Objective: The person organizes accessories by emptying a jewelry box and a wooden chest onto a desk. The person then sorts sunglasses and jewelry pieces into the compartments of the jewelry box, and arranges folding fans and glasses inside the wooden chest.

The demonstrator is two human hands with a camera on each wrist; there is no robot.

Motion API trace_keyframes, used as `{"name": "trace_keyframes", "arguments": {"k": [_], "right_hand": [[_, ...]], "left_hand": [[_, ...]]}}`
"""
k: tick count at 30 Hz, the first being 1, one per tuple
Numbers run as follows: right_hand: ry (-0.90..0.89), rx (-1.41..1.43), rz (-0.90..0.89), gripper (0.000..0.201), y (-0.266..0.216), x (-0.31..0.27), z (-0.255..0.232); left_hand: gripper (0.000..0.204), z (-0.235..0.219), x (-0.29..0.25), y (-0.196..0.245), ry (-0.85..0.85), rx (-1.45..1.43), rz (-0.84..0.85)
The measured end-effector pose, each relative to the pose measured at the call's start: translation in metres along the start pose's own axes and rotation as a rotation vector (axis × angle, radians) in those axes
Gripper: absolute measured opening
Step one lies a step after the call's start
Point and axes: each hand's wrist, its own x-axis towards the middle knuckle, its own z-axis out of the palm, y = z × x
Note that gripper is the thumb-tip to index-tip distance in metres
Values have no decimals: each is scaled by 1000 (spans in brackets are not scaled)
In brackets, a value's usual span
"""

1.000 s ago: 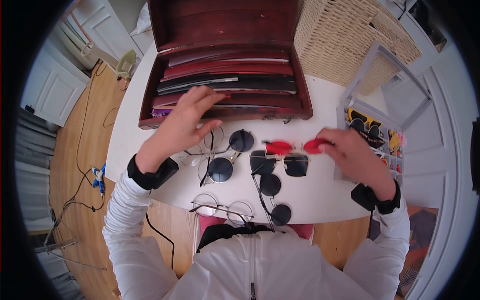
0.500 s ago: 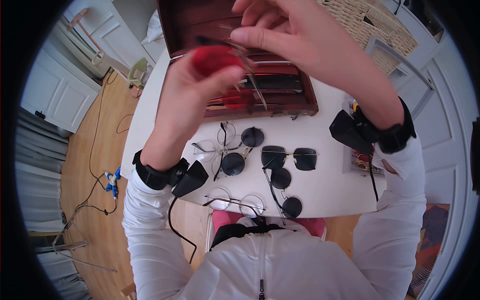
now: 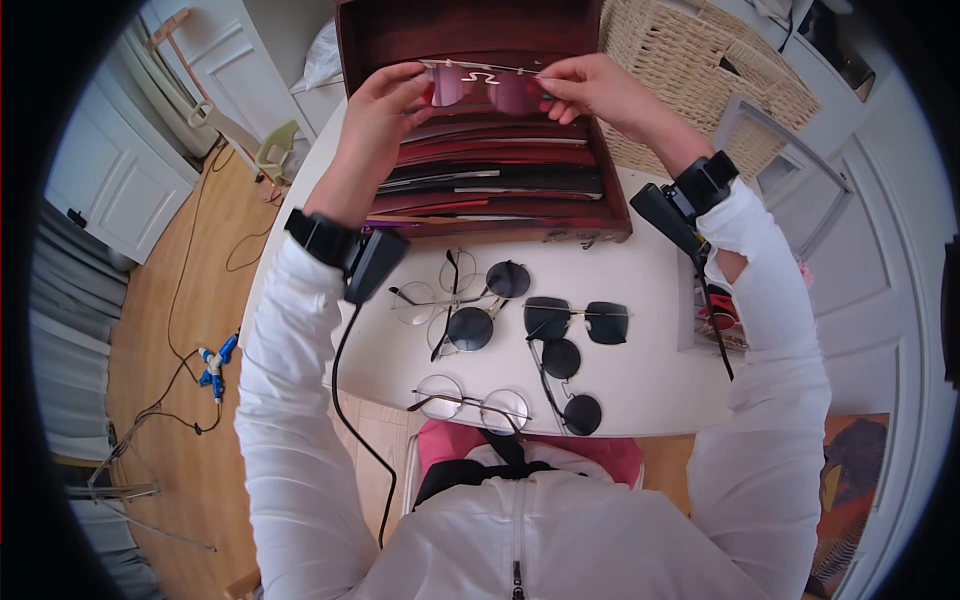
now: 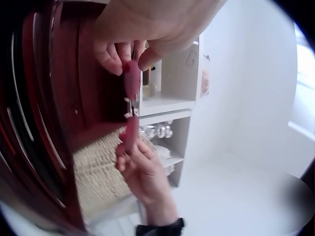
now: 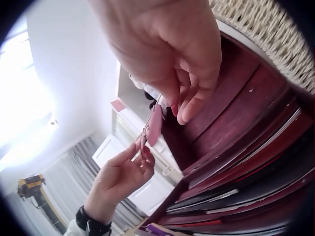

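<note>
Sunglasses with pink-red lenses [image 3: 450, 90] are held up at the far side of the table, lenses facing the head camera. My left hand [image 3: 375, 118] pinches their left end and my right hand [image 3: 607, 95] pinches the right end. Behind and below them is the open dark red wooden box [image 3: 622, 222], with several thin folders [image 3: 490, 183] standing inside. In the left wrist view the glasses [image 4: 132, 83] show nearly edge-on between both hands. The right wrist view shows the rimmed lens [image 5: 155, 127] beside my right fingertips.
Round dark sunglasses [image 3: 470, 328], square dark sunglasses [image 3: 606, 322], another dark round pair [image 3: 582, 414] and clear round glasses [image 3: 437, 397] lie on the white table [image 3: 660, 400]. A woven basket [image 3: 680, 90] stands back right, near a clear-lidded case [image 3: 840, 185].
The red sunglasses went from the table's right side up over the box. My left hand left the folders and now grips the other end, and the glasses turned to face the camera.
</note>
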Motion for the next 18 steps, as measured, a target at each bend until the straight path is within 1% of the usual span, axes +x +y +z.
{"name": "trace_keyframes", "arguments": {"k": [1,2,3,5,6,7,9,10,11,12,13,14,15,16,17,18], "right_hand": [[13,8,57,25,10,3,-7],[26,57,101,23,21,6,-12],[28,42,92,23,30,8,-13],[128,192,230,21,44,10,-18],[154,211,242,20,45,9,-17],[179,232,256,20,47,8,-13],[198,325,314,19,50,9,-13],[215,393,350,18,52,11,-14],[229,463,386,16,55,13,-16],[228,459,381,16,57,15,-20],[147,554,419,17,60,17,-23],[62,649,455,20,61,21,-25],[56,650,448,20,64,24,-23],[30,457,405,18,67,25,-19],[5,265,362,17,72,26,-16],[35,302,330,20,77,26,-15]], "left_hand": [[28,1,10,-6,1,-11,9],[31,4,18,-12,-71,161,8],[35,8,25,-19,-142,336,9],[43,22,35,-36,-93,353,-32],[52,25,40,-41,-185,349,-50],[56,28,43,-47,-212,357,-48],[46,32,54,-51,-250,449,-118],[46,32,60,-53,-251,446,-110],[39,32,63,-53,-267,480,-176],[32,33,67,-53,-281,515,-246],[32,33,69,-54,-277,516,-242],[27,31,73,-57,-281,542,-246],[22,30,76,-60,-286,570,-250],[22,28,79,-64,-280,576,-247],[16,27,80,-71,-282,620,-174],[10,25,82,-77,-285,663,-103]]}}
